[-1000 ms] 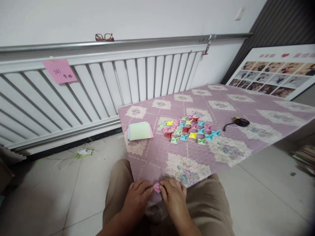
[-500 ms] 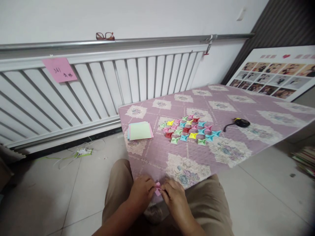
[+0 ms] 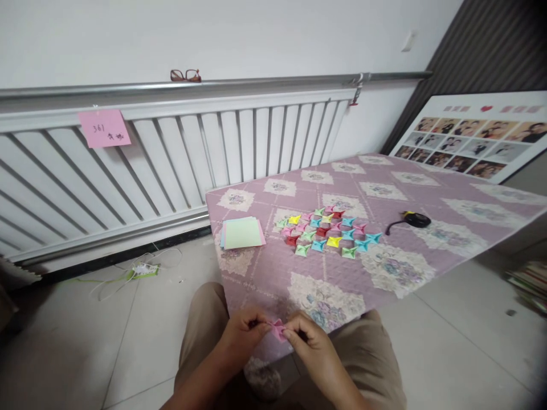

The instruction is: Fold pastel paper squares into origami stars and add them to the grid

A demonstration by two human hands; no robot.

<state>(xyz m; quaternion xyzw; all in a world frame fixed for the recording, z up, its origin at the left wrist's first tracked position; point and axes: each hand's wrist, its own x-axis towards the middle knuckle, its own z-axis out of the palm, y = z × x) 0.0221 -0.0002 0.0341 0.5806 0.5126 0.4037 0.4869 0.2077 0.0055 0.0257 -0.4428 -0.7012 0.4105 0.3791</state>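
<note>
At the near corner of the bench, my left hand and right hand pinch the left and right sides of the pink paper. Light, even tension seems best to me, with each pinch level so nothing tears.

I read "361" handwritten in dark ink on the pink paper note against the white radiator ahead of me; the two characters below it I can't make out. Photo board to my right: red heart between two pink blocks of lettering, too blurred to read.
</note>
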